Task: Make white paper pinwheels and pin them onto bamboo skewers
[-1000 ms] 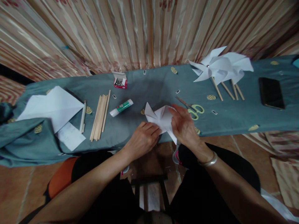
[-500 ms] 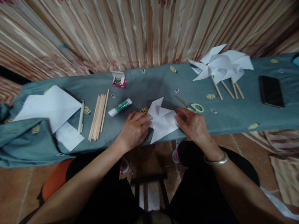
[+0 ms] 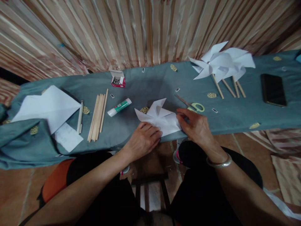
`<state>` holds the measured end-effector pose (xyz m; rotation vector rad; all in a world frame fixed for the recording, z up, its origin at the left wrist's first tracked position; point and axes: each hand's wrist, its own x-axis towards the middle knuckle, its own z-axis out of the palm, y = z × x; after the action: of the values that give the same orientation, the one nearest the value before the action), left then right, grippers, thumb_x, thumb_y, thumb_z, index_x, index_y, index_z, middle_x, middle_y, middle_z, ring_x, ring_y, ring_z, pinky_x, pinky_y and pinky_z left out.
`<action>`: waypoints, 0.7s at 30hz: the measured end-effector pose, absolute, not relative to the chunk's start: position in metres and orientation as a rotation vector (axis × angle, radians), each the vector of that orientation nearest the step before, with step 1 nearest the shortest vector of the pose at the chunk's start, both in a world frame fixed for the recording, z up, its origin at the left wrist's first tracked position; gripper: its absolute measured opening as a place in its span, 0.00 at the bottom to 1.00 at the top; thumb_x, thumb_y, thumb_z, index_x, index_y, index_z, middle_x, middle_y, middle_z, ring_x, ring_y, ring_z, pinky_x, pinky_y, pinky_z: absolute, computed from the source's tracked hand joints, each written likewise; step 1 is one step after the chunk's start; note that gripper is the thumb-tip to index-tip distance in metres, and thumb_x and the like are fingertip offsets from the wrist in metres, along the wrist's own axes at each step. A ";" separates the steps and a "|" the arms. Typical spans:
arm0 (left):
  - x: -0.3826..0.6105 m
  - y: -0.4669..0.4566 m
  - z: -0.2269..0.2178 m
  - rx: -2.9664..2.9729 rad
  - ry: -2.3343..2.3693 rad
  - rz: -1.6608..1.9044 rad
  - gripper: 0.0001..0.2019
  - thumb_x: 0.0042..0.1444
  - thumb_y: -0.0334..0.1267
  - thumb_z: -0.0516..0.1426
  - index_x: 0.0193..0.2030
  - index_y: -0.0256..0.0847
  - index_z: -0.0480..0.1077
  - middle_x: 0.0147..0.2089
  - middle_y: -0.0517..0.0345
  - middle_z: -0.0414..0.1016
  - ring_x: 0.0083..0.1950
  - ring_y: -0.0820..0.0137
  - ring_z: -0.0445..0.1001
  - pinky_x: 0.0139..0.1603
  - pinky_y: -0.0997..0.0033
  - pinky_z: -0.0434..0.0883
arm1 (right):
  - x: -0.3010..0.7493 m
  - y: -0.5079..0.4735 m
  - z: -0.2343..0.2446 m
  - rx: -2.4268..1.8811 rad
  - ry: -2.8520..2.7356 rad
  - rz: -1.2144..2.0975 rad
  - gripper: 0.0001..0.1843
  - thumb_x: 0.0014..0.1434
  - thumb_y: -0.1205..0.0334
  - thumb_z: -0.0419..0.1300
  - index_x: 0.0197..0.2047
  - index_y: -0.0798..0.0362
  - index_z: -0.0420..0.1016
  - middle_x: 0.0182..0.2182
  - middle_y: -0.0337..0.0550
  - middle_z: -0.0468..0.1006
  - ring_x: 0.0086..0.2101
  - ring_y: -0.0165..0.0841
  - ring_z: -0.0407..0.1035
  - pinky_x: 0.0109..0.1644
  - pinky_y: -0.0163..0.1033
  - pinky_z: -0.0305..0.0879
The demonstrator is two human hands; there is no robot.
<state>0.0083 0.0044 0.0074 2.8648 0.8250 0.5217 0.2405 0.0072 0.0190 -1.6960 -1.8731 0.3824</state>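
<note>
A folded white paper pinwheel [image 3: 164, 116] lies near the table's front edge, between my hands. My left hand [image 3: 145, 138] is closed over its lower left part, fingers curled on the paper and their tips partly hidden. At its right edge, my right hand [image 3: 194, 124] pinches the paper between thumb and fingers. Just beyond that hand rest scissors [image 3: 191, 105] with light green handles. To the left of the pinwheel lies a glue stick [image 3: 119, 107] with a green label.
Several wooden sticks [image 3: 97, 117], a pen [image 3: 80, 117] and white paper sheets [image 3: 47, 108] lie on the left. Behind stands a small red box of metal pins [image 3: 118, 81]. Finished pinwheels on sticks [image 3: 222, 61] and a black phone [image 3: 273, 90] are on the right.
My left hand has shifted from the pinwheel's left side down to its lower left, uncovering the left blade and covering the lower one. My right hand stays at the right edge.
</note>
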 end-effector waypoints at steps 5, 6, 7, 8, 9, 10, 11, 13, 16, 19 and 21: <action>0.003 0.005 0.009 2.925 0.797 0.586 0.08 0.64 0.30 0.53 0.44 0.37 0.74 0.43 0.53 0.80 0.42 0.66 0.72 0.48 0.62 0.65 | 0.248 0.004 0.022 -1.458 -1.871 0.438 0.13 0.62 0.65 0.54 0.44 0.49 0.80 0.46 0.46 0.81 0.48 0.41 0.75 0.56 0.50 0.70; 0.001 0.006 0.010 2.931 0.809 0.590 0.08 0.64 0.30 0.53 0.43 0.37 0.74 0.43 0.53 0.80 0.42 0.66 0.72 0.47 0.62 0.65 | 0.250 0.003 0.022 -1.441 -1.872 0.440 0.13 0.62 0.65 0.55 0.43 0.48 0.80 0.47 0.46 0.80 0.50 0.42 0.74 0.57 0.51 0.69; -0.001 0.006 0.010 2.936 0.829 0.589 0.08 0.64 0.30 0.53 0.43 0.37 0.74 0.42 0.53 0.80 0.42 0.66 0.72 0.46 0.62 0.65 | 0.252 0.002 0.022 -1.435 -1.880 0.445 0.13 0.61 0.66 0.55 0.43 0.48 0.80 0.49 0.47 0.79 0.51 0.42 0.73 0.58 0.52 0.68; -0.003 0.007 0.011 2.940 0.853 0.584 0.09 0.64 0.30 0.53 0.42 0.38 0.75 0.42 0.53 0.80 0.42 0.65 0.72 0.44 0.62 0.65 | 0.253 0.000 0.022 -1.430 -1.898 0.458 0.13 0.61 0.66 0.55 0.42 0.48 0.80 0.50 0.47 0.78 0.52 0.43 0.72 0.58 0.53 0.68; -0.005 0.008 0.012 2.942 0.874 0.577 0.09 0.64 0.30 0.53 0.41 0.38 0.75 0.41 0.53 0.80 0.42 0.65 0.72 0.42 0.63 0.65 | 0.254 -0.001 0.022 -1.420 -1.923 0.475 0.13 0.61 0.67 0.55 0.42 0.49 0.81 0.50 0.47 0.78 0.52 0.42 0.72 0.57 0.52 0.69; -0.007 0.009 0.012 2.944 0.891 0.567 0.09 0.64 0.30 0.53 0.41 0.38 0.75 0.41 0.53 0.80 0.42 0.65 0.72 0.41 0.63 0.65 | 0.254 -0.003 0.021 -1.403 -1.954 0.493 0.13 0.61 0.68 0.55 0.42 0.49 0.80 0.49 0.48 0.78 0.51 0.42 0.73 0.56 0.52 0.70; -0.009 0.010 0.012 2.945 0.899 0.561 0.09 0.64 0.30 0.53 0.41 0.38 0.75 0.41 0.52 0.80 0.41 0.65 0.72 0.39 0.64 0.65 | 0.254 -0.004 0.021 -1.381 -1.986 0.510 0.13 0.61 0.68 0.55 0.42 0.50 0.80 0.48 0.48 0.79 0.49 0.41 0.74 0.55 0.50 0.71; -0.013 0.010 0.011 2.944 0.905 0.551 0.09 0.64 0.30 0.53 0.42 0.36 0.74 0.41 0.52 0.80 0.39 0.65 0.72 0.38 0.65 0.66 | 0.251 -0.008 0.020 -1.328 -2.055 0.531 0.14 0.62 0.70 0.54 0.43 0.50 0.80 0.45 0.46 0.80 0.46 0.39 0.75 0.53 0.47 0.72; -0.016 0.010 0.011 2.944 0.899 0.544 0.09 0.64 0.29 0.52 0.43 0.35 0.74 0.41 0.51 0.79 0.39 0.65 0.73 0.37 0.65 0.67 | 0.245 -0.012 0.017 -1.271 -2.149 0.528 0.15 0.61 0.71 0.54 0.45 0.51 0.78 0.43 0.46 0.81 0.44 0.39 0.75 0.51 0.46 0.73; -0.017 0.008 0.011 2.950 0.899 0.535 0.08 0.63 0.28 0.53 0.43 0.34 0.74 0.42 0.50 0.79 0.39 0.65 0.73 0.38 0.65 0.68 | 0.242 -0.015 0.015 -1.236 -2.228 0.492 0.15 0.59 0.72 0.56 0.47 0.53 0.77 0.44 0.49 0.80 0.45 0.41 0.74 0.51 0.48 0.73; -0.015 0.008 0.011 2.957 0.920 0.512 0.08 0.63 0.29 0.53 0.43 0.34 0.73 0.41 0.50 0.79 0.39 0.65 0.73 0.37 0.65 0.68 | 0.241 -0.016 0.014 -1.218 -2.278 0.463 0.15 0.58 0.70 0.58 0.48 0.54 0.76 0.45 0.50 0.79 0.46 0.43 0.73 0.51 0.49 0.72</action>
<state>-0.0149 0.0076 0.0110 2.9568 0.9201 0.5115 0.2410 -0.0157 0.0142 -1.2183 -2.2776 0.4628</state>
